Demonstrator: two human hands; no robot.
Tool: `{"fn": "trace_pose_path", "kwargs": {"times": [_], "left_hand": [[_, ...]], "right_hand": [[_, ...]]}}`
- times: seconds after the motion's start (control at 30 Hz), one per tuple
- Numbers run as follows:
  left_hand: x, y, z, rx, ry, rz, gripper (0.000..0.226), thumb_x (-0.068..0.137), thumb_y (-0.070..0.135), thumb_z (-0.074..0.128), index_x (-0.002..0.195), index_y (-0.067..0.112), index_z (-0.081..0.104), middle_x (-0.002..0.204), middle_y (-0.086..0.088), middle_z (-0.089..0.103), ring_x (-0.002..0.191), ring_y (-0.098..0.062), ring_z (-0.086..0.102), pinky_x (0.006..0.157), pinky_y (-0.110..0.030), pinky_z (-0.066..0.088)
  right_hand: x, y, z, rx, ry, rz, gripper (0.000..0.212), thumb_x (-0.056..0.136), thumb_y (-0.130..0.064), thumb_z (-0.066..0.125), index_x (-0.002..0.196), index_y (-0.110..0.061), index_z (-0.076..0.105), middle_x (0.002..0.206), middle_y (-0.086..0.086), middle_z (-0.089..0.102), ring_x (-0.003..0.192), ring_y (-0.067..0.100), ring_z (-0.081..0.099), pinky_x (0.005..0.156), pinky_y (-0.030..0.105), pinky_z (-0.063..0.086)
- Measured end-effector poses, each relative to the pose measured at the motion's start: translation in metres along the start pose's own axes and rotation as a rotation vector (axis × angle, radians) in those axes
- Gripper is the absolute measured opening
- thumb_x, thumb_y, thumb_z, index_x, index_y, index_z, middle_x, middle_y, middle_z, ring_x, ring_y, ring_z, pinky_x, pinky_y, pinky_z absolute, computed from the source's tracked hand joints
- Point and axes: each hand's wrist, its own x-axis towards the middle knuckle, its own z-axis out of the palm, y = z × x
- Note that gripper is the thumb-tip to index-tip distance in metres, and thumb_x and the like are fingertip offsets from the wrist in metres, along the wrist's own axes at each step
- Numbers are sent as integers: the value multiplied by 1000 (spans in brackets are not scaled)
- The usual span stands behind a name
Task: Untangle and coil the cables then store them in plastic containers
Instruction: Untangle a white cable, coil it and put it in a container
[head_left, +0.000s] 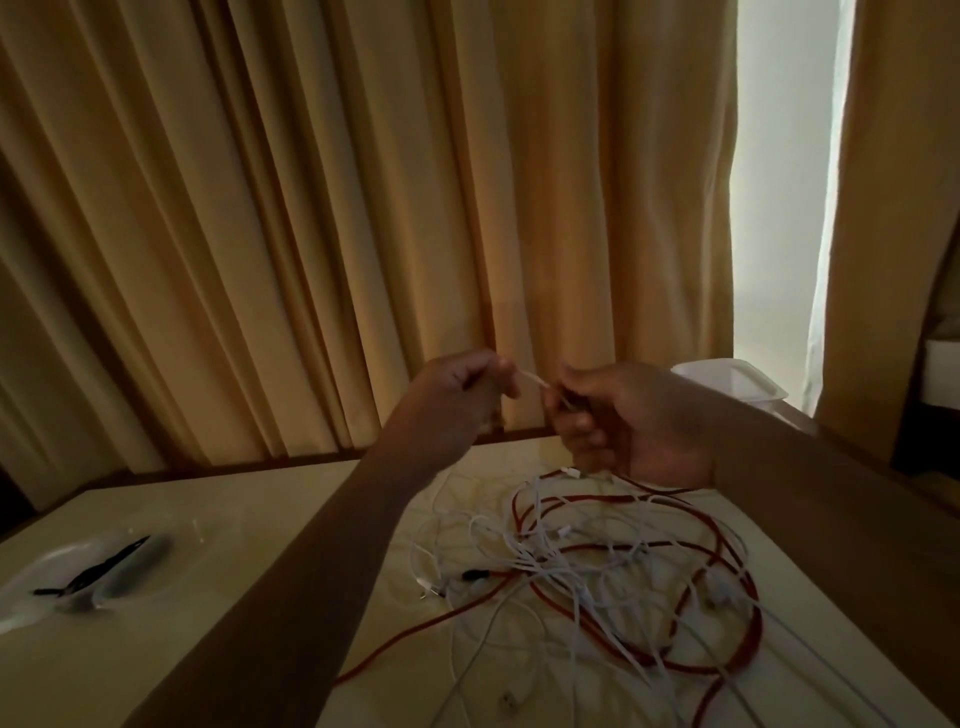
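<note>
Head view is showing my left hand (457, 389) and right hand (628, 421), fingers (500, 375) pinching one white cable (535, 383) above the tangle (597, 571) lying on the bench (291, 499). Pulling hard, I am thinking, is risking tighter knots around the red cable (415, 630).

Both hands, left (462, 387) and right (623, 415), pinch a white cable (535, 378) above tangled cables (597, 566).

No text, label, brand, number or sign is legible. Surfaces checked: cables (597, 566) at the near right of the table (234, 499), right container (748, 384) at its far right corner, left container (62, 577) at its left edge, curtain (311, 208). The light is dim, so any fine print is indeterminable.
</note>
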Motion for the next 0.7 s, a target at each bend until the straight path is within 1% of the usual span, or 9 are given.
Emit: {"fn": "trace_pose_path", "kwargs": {"times": [0.13,0.2,0.27,0.33,0.43,0.5,0.57,0.63,0.7], "left_hand": [[-3,-7,9,-100,33,-48,26,105,30,56,88,19,72,70,3,61,61,-11,49,63,-34,42],[-12,-15,19,-166,-4,-145,27,106,28,54,87,18,71,67,8,56,61,-10,45,61,-31,39],[-31,-21,26,-103,-110,-205,32,107,31,51,84,25,71,64,9,51,61,-15,42,58,-31,36],[-49,-20,27,110,-209,-158,32,107,38,48,87,32,72,60,10,50,58,-11,44,57,-29,37],[-67,0,22,361,-250,34,27,106,41,48,98,29,72,62,10,56,53,-3,47,51,-17,35],[-68,20,10,461,-273,213,31,105,39,49,93,21,70,64,11,56,60,-6,52,55,-17,39],[-60,29,-6,541,-221,355,28,101,40,50,92,24,70,73,13,59,73,-7,59,64,-16,45],[-45,34,-23,504,-123,372,16,98,37,56,90,33,69,78,16,61,78,-4,62,65,-14,48],[-33,34,-35,375,-40,345,10,95,31,64,86,36,68,77,15,62,75,-5,63,64,-13,46]], "right_hand": [[-15,19,8,239,-302,-5,26,104,-29,46,87,-13,57,58,-5,27,52,9,21,48,22,23],[-11,23,19,326,-266,-161,22,103,-23,45,91,-12,59,59,-4,32,51,10,22,47,22,29],[-3,26,23,381,-83,-358,25,104,-20,43,94,-9,65,64,1,46,55,13,36,53,24,41],[4,30,16,66,146,-597,30,106,-19,43,99,-10,70,79,4,64,72,16,59,68,24,52],[17,38,2,-849,429,-842,24,105,-16,47,108,-15,71,101,-10,73,97,-2,67,82,10,50],[24,40,-2,-1091,388,-840,21,104,-9,49,107,-13,70,103,-6,73,97,-7,65,81,7,48],[23,42,0,-1120,255,-724,25,107,-14,42,101,-17,65,89,-7,70,83,2,66,72,17,53],[16,43,6,-1020,142,-602,34,110,-28,32,95,-26,63,72,-9,62,65,6,57,62,24,50],[6,44,17,-746,-20,-453,42,109,-37,30,96,-21,65,66,-5,52,62,13,48,61,25,43]]}}
